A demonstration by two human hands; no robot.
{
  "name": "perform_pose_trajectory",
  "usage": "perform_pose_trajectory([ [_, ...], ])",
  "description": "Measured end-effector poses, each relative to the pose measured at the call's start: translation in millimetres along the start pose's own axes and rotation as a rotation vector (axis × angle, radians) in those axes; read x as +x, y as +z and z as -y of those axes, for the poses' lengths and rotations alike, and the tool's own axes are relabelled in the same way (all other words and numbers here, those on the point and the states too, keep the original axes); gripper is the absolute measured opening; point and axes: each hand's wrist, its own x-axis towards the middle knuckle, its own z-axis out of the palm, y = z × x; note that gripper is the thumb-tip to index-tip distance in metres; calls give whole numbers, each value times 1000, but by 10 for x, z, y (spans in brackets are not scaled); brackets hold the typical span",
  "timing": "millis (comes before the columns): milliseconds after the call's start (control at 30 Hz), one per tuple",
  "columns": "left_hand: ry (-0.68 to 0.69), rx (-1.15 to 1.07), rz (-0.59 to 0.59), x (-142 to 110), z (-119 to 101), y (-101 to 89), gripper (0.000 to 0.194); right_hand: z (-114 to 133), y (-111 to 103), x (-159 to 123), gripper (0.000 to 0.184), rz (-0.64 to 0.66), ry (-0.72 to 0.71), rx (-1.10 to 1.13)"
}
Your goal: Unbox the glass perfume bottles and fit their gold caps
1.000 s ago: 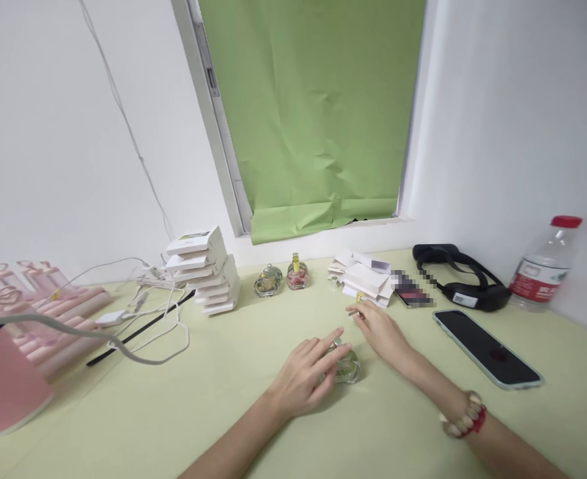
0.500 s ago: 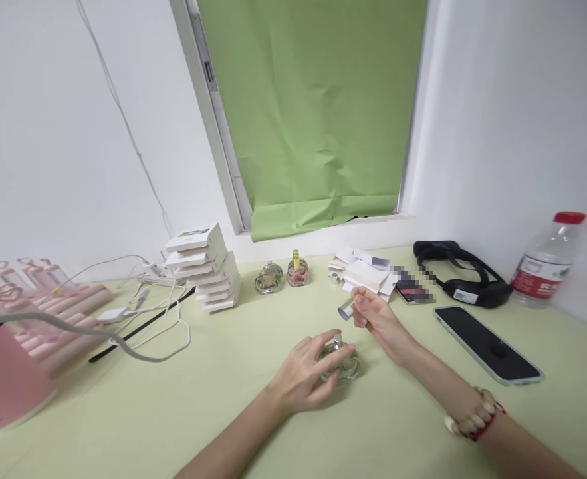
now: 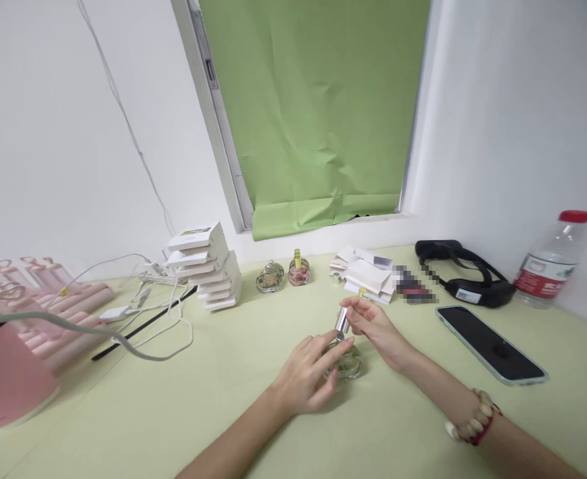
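A glass perfume bottle with green inside (image 3: 349,362) stands on the table in front of me. My left hand (image 3: 308,376) has its fingers around the bottle's left side and neck, partly hiding it. Just over the bottle's nozzle is a silver cap (image 3: 342,320), tilted, pinched by the fingertips of my right hand (image 3: 370,326). Whether the cap touches the nozzle I cannot tell. Behind the right hand a gold piece (image 3: 362,293) shows in part.
Two more perfume bottles, one dark (image 3: 270,277) and one pink (image 3: 299,271), stand near the wall. Stacked white boxes (image 3: 218,273) are to their left, flattened cartons (image 3: 370,276) to their right. A phone (image 3: 490,344), black headset (image 3: 472,279) and water bottle (image 3: 547,269) lie right; cables (image 3: 173,332) left.
My right hand has picked up the silver cap from the table and brought it left, over the bottle. My left hand has stayed at the bottle.
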Motion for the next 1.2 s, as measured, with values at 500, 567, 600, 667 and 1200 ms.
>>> perform_pose_trajectory([
  [500, -59, 32, 15, 41, -40, 18, 39, -78, -29, 7, 32, 106, 6, -38],
  [567, -47, 17, -54, 44, -31, 21, 31, -77, -30, 8, 28, 131, -21, -47],
  [600, -45, 0, -105, 42, -22, 29, 28, -76, -32, 9, 26, 140, -35, -52],
  [667, -56, -40, -208, 34, 1, 53, 29, -78, -37, 12, 25, 147, -58, -68],
  [1200, -256, -52, 82, 65, -17, 30, 17, -15, -75, 10, 23, 268, -111, -185],
])
